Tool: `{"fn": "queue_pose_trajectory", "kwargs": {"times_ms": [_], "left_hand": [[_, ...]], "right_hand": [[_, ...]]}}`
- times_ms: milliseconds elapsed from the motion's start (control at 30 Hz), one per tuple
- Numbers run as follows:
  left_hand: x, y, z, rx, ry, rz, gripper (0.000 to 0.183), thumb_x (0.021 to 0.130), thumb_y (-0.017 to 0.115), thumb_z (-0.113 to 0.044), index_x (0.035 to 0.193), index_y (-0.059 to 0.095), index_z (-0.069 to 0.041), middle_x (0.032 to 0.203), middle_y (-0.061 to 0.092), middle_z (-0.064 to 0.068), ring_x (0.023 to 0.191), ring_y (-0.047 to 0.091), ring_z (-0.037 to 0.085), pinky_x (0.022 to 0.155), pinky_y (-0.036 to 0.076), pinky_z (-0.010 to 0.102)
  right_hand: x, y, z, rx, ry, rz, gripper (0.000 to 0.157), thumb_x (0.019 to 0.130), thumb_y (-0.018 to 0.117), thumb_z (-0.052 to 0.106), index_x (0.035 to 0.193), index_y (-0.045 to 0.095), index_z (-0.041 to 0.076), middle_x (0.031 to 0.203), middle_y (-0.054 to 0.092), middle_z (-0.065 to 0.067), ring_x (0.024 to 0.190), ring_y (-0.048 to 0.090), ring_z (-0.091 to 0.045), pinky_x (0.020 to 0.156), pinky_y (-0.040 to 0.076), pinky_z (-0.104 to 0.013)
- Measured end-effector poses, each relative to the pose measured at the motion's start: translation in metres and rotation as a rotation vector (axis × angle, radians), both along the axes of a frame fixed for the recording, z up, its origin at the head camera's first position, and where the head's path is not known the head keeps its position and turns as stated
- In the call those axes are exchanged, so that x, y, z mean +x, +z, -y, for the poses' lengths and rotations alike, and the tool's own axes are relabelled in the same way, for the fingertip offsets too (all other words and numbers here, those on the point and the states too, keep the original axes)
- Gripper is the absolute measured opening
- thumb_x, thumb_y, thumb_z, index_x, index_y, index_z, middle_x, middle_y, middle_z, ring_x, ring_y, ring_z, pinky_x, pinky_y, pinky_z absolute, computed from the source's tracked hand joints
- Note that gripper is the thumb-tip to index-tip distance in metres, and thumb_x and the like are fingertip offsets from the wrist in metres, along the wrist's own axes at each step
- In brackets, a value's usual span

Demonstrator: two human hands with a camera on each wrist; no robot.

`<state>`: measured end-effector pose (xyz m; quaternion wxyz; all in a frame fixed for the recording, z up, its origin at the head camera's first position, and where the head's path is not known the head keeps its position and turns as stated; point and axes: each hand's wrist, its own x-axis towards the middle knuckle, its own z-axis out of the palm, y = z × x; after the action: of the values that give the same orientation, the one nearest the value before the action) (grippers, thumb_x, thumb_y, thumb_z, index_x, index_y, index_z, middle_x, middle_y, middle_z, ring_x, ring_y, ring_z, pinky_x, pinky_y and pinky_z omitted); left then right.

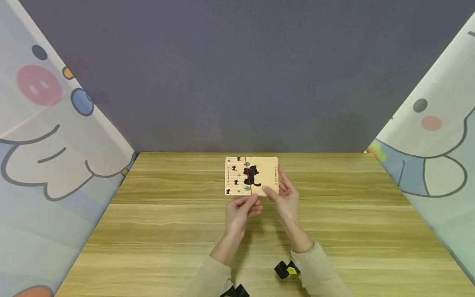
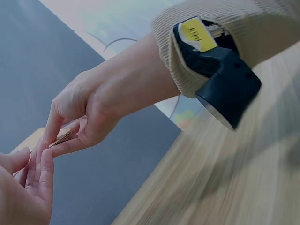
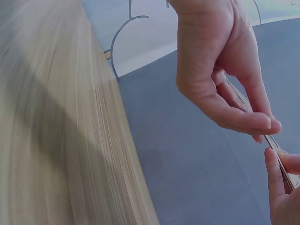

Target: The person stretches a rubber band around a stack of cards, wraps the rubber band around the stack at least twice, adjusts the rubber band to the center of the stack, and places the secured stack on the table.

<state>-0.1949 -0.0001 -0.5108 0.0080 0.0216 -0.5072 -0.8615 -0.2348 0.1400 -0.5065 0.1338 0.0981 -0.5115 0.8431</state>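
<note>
A cream notebook [image 1: 269, 173] with black cat drawings and green leaves is held up over the table. A red elastic band [image 1: 248, 175] runs slantwise across its cover, its lower end leaning right. My right hand [image 1: 288, 203] grips the notebook's lower right corner, thumb on the cover and fingers behind and along the side. My left hand [image 1: 239, 212] is at the lower edge, thumb and forefinger pinched together where the band meets that edge. In the right wrist view, the notebook [image 3: 280, 161] appears edge-on, with the left hand's fingertips [image 3: 273, 125] at its edge.
The wooden table [image 1: 167, 231] spreads below both hands. A dark grey panel [image 1: 237, 74] stands behind it, with cartoon-printed curtains [image 1: 67, 173] at both sides. A black wrist camera [image 1: 283, 270] is strapped at the right sleeve; another sits at the left cuff.
</note>
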Motion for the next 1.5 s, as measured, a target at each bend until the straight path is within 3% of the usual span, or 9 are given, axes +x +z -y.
{"fn": "queue_pose_trajectory", "kwargs": {"times_ms": [200,400,600,833,1067,1200,1300,1400,1500], "left_hand": [[0.014,0.016,0.008,-0.065,-0.036,-0.082,0.032,0.079,0.067,-0.021,0.096,0.063,0.007,0.079,0.064,0.021,0.065,0.064,0.030,0.062,0.054,0.042],[0.005,0.006,0.017,-0.133,-0.042,-0.190,0.029,0.081,0.065,-0.022,0.099,0.063,0.002,0.082,0.065,0.019,0.067,0.064,0.030,0.059,0.053,0.043],[0.014,0.061,0.032,-0.186,-0.072,-0.357,0.016,0.084,0.060,-0.009,0.095,0.064,0.003,0.079,0.065,0.015,0.064,0.064,0.021,0.055,0.055,0.032],[0.030,0.146,0.042,-0.279,-0.075,-0.311,0.020,0.081,0.063,-0.003,0.091,0.060,0.014,0.081,0.062,0.026,0.062,0.063,0.018,0.058,0.054,0.041],[0.015,0.172,0.052,-0.465,-0.062,-0.324,0.018,0.081,0.063,-0.002,0.092,0.062,0.012,0.084,0.061,0.028,0.066,0.062,0.032,0.058,0.054,0.038],[0.004,0.183,0.056,-0.577,-0.062,-0.372,0.017,0.081,0.063,-0.003,0.092,0.063,0.010,0.084,0.063,0.022,0.069,0.059,0.039,0.058,0.054,0.036],[-0.004,0.191,0.058,-0.652,-0.068,-0.397,0.016,0.081,0.063,-0.004,0.092,0.063,0.008,0.085,0.063,0.018,0.071,0.060,0.036,0.060,0.054,0.037],[-0.012,0.198,0.061,-0.731,-0.070,-0.435,0.015,0.081,0.064,-0.004,0.092,0.064,0.007,0.087,0.064,0.017,0.072,0.061,0.031,0.062,0.054,0.032],[-0.020,0.201,0.064,-0.803,-0.063,-0.491,0.014,0.080,0.065,-0.003,0.090,0.065,0.006,0.086,0.065,0.016,0.072,0.061,0.025,0.062,0.053,0.027]], "right_hand": [[0.000,0.002,-0.001,0.011,-0.003,0.009,0.080,0.067,0.071,-0.007,0.134,0.040,0.022,0.114,0.054,-0.022,0.096,0.056,-0.039,0.068,0.051,-0.043],[0.003,0.006,-0.002,0.020,0.002,-0.015,0.079,0.068,0.070,-0.008,0.135,0.039,0.021,0.115,0.054,-0.022,0.095,0.056,-0.040,0.065,0.051,-0.044],[0.004,0.008,-0.004,0.018,0.002,-0.009,0.080,0.068,0.070,-0.010,0.135,0.038,0.020,0.114,0.054,-0.024,0.092,0.057,-0.040,0.062,0.052,-0.044],[0.004,0.004,-0.009,0.007,0.022,-0.022,0.080,0.069,0.068,-0.012,0.136,0.036,0.018,0.115,0.052,-0.025,0.091,0.057,-0.041,0.060,0.052,-0.045],[0.013,0.015,-0.010,0.016,0.042,-0.056,0.078,0.071,0.065,-0.015,0.137,0.033,0.012,0.113,0.054,-0.025,0.089,0.059,-0.036,0.060,0.053,-0.042],[0.030,0.044,-0.004,0.004,0.064,-0.097,0.076,0.071,0.065,-0.014,0.136,0.033,0.007,0.110,0.056,-0.023,0.085,0.062,-0.032,0.058,0.054,-0.038],[0.053,0.085,0.005,0.023,0.027,-0.005,0.074,0.071,0.063,-0.017,0.135,0.033,0.002,0.106,0.059,-0.021,0.081,0.063,-0.027,0.058,0.054,-0.034],[0.063,0.102,0.010,0.063,-0.030,0.094,0.073,0.070,0.061,-0.019,0.135,0.034,0.003,0.103,0.061,-0.016,0.079,0.064,-0.022,0.058,0.054,-0.032],[0.060,0.094,0.010,0.028,-0.016,0.080,0.072,0.070,0.062,-0.018,0.134,0.038,0.006,0.101,0.062,-0.014,0.077,0.064,-0.021,0.058,0.054,-0.032]]}}
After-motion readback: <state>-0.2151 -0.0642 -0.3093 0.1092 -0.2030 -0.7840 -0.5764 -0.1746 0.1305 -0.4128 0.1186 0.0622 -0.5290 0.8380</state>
